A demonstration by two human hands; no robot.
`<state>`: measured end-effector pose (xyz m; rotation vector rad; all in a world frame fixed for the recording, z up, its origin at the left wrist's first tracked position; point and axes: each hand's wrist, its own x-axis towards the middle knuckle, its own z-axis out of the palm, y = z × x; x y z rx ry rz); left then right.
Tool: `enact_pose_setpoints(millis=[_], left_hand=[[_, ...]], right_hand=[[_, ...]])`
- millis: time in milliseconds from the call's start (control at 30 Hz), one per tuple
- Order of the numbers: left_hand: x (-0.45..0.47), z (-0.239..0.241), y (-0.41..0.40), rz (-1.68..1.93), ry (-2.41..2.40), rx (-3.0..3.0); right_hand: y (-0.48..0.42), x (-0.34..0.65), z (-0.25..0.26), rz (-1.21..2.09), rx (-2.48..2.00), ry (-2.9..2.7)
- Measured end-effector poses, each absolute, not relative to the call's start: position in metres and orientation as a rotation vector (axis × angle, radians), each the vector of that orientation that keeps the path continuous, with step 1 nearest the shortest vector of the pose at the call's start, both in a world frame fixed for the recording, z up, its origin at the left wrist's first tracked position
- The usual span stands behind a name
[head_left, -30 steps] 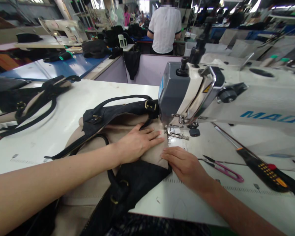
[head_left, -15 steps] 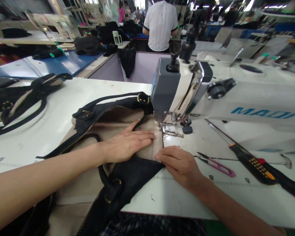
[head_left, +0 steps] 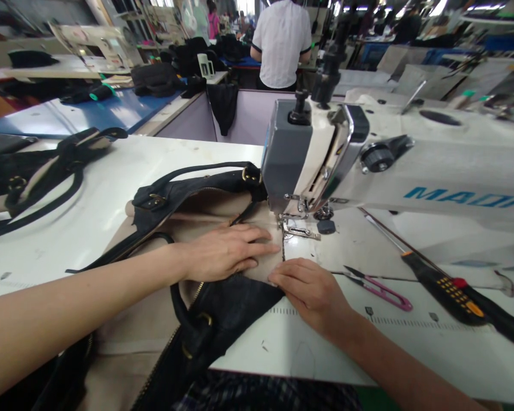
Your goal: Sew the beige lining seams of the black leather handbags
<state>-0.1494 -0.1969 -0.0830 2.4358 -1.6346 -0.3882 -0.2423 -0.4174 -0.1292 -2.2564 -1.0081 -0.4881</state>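
Far left, well apart from the left hand: other bag point(head_left: 36, 171), black, on the white table point(head_left: 124, 165). Beyond it, a blue table point(head_left: 124, 111) with a thread cone point(head_left: 100, 91).

The bag point(head_left: 235, 311), black with beige lining point(head_left: 128, 319), lay open on the white table, under and around the left hand point(head_left: 227, 251), its right edge reaching the right hand point(head_left: 312, 285). One handle point(head_left: 180, 305) passed by the left wrist; its near end hung toward the person's lap.

Left hand: palm down, fingers extended, pressing on the lining, gripping nothing.

Well beyond the left hand: mug point(head_left: 205, 65), then a co-worker in a white shirt point(head_left: 281, 45), back turned.

Just past the left fingertips: presser foot point(head_left: 302, 231) of the machine point(head_left: 445, 177), lining edge beside it.

Right hand: fingers together and bent, tips at the bag's edge. Thumb hidden; couldn't tell whether it pinched.

Right of the right hand: pink snips point(head_left: 383, 291), near; then a screwdriver point(head_left: 445, 291) against a red-collared tool point(head_left: 497, 314), farther off.
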Motion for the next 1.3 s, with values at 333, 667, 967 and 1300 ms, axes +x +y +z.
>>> enact_pose_setpoints(millis=[333,667,967,1300], left_hand=[[-0.146,-0.098,-0.19,-0.27,-1.654,2.428],[-0.149,-0.094,-0.194,-0.318,-1.7,2.519],[-0.144,-0.085,-0.198,-0.42,-1.732,2.524],[-0.102,-0.087,-0.2,-0.47,-1.78,2.463]], right_hand=[[-0.418,-0.246,-0.121,-0.712,-2.33,-1.109],[-0.426,-0.253,-0.128,-0.537,-2.327,-1.105],[-0.415,-0.254,-0.131,-0.506,-2.386,-0.989],[-0.414,-0.226,-0.134,-0.518,-2.4,-0.974]])
